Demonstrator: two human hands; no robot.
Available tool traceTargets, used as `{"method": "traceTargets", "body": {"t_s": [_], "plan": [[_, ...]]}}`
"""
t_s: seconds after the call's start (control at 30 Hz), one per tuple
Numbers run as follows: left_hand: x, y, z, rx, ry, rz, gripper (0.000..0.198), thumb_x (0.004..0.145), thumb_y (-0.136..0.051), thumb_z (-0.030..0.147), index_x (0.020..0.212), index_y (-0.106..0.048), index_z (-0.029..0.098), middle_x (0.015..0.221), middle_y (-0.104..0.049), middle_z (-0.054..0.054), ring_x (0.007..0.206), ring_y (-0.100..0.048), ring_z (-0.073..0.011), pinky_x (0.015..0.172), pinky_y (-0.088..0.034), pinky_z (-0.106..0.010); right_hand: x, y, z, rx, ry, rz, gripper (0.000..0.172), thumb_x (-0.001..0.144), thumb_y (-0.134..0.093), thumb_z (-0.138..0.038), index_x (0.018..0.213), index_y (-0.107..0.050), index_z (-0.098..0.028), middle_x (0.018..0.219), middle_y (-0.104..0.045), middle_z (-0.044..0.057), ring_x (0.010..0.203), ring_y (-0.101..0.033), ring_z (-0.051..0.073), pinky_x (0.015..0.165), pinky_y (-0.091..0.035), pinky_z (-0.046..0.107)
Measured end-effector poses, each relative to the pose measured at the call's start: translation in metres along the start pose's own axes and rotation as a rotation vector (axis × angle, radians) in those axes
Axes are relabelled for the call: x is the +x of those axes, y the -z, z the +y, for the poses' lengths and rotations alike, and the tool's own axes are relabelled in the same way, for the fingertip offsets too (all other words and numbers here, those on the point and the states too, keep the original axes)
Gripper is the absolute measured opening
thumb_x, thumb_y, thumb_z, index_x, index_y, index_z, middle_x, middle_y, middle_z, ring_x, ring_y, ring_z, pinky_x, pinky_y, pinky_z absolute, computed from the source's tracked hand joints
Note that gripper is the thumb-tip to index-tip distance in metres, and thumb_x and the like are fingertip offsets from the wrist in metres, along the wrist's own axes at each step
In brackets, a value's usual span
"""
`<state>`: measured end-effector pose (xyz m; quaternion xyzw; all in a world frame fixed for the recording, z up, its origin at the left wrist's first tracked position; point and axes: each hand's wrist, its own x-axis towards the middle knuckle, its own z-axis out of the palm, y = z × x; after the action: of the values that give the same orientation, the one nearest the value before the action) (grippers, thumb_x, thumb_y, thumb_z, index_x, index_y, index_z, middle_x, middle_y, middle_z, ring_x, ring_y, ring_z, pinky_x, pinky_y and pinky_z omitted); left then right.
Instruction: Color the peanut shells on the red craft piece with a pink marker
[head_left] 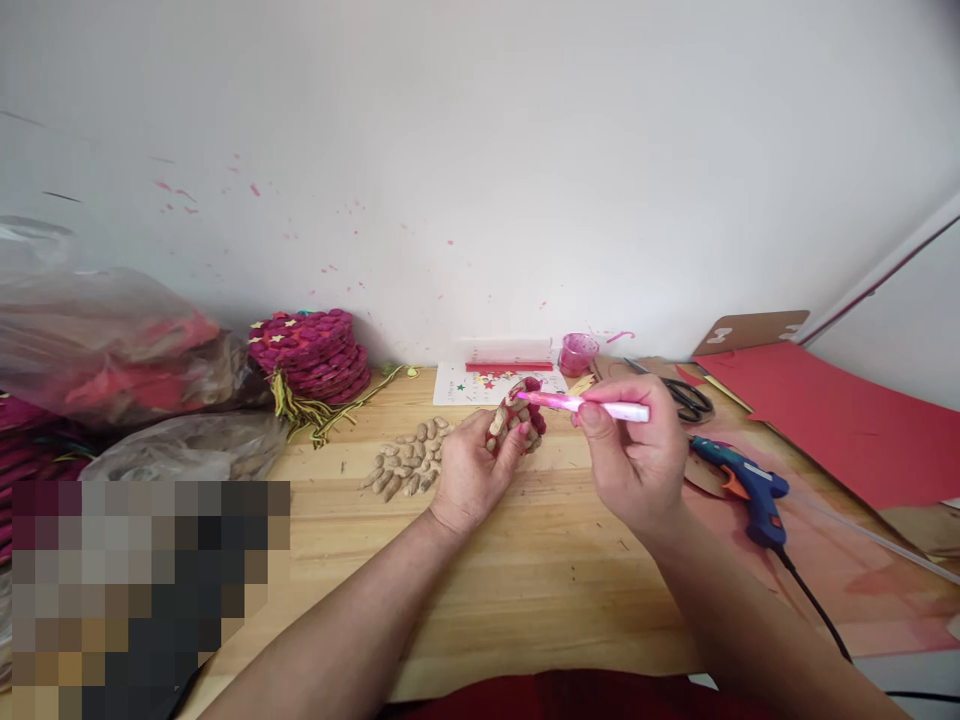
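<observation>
My left hand [472, 470] is closed around a cluster of peanuts [532, 435], partly coloured dark pink and partly bare tan. Between the thumb and fingers of my right hand [634, 450] is a slim white paintbrush [615, 408], its front end stained bright pink. The brush tip meets the upper part of the cluster. Much of the cluster's lower left side is hidden by my left fingers. Loose unpainted peanuts [401, 462] lie on the wooden table [510, 600] to the left of my left hand. Behind my hands stands a small cup of pink paint [579, 353].
At the left are a stack of pink peanut pieces [311, 355] with yellow-black tassels and bulging plastic bags [112, 340]. A white card with small stars [450, 385] lies behind. On the right are scissors [694, 400], a blue glue gun [750, 490] with a cord, and red sheets [847, 420].
</observation>
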<state>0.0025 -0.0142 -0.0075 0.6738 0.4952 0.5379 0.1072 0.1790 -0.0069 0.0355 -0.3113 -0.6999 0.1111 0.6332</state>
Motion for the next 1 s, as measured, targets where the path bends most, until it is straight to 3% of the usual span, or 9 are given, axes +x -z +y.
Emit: {"method": "traceTargets", "body": {"t_s": [0.13, 0.4, 0.73, 1.0], "plan": [[0.0, 0.0, 0.0, 0.006, 0.005, -0.007, 0.024, 0.097, -0.065, 0.035, 0.078, -0.065, 0.02, 0.063, -0.056, 0.002, 0.057, -0.048, -0.0134, 0.059, -0.039, -0.025, -0.001, -0.002, -0.006, 0.0, 0.074, -0.031, 0.009, 0.098, -0.065, -0.021, 0.106, -0.062, -0.024, 0.092, -0.066, 0.003, 0.081, -0.065, 0.018, 0.07, -0.053, 0.033], [0.002, 0.0, 0.0, 0.011, -0.014, -0.004, 0.025, 0.097, -0.065, 0.034, 0.076, -0.063, 0.02, 0.061, -0.054, 0.003, 0.055, -0.046, -0.013, 0.058, -0.038, -0.025, 0.001, -0.001, -0.001, -0.014, 0.051, -0.014, 0.012, 0.098, -0.066, -0.019, 0.107, -0.062, -0.025, 0.091, -0.067, 0.002, 0.08, -0.064, 0.017, 0.07, -0.052, 0.033], [0.002, 0.001, -0.003, 0.06, -0.029, -0.004, 0.023, 0.098, -0.064, 0.035, 0.08, -0.064, 0.02, 0.065, -0.057, 0.002, 0.057, -0.047, -0.0135, 0.06, -0.039, -0.026, 0.0, -0.004, -0.013, -0.214, 0.327, -0.124, 0.021, 0.092, -0.068, -0.013, 0.108, -0.06, -0.025, 0.086, -0.068, 0.002, 0.084, -0.065, 0.021, 0.078, -0.051, 0.042], [0.001, 0.0, -0.004, 0.066, -0.034, -0.012, 0.021, 0.099, -0.064, 0.034, 0.084, -0.067, 0.02, 0.067, -0.058, 0.001, 0.058, -0.049, -0.014, 0.06, -0.038, -0.026, 0.003, -0.003, -0.017, -0.246, 0.344, -0.103, 0.021, 0.091, -0.068, -0.013, 0.107, -0.061, -0.026, 0.085, -0.069, 0.002, 0.084, -0.066, 0.022, 0.079, -0.051, 0.042]]}}
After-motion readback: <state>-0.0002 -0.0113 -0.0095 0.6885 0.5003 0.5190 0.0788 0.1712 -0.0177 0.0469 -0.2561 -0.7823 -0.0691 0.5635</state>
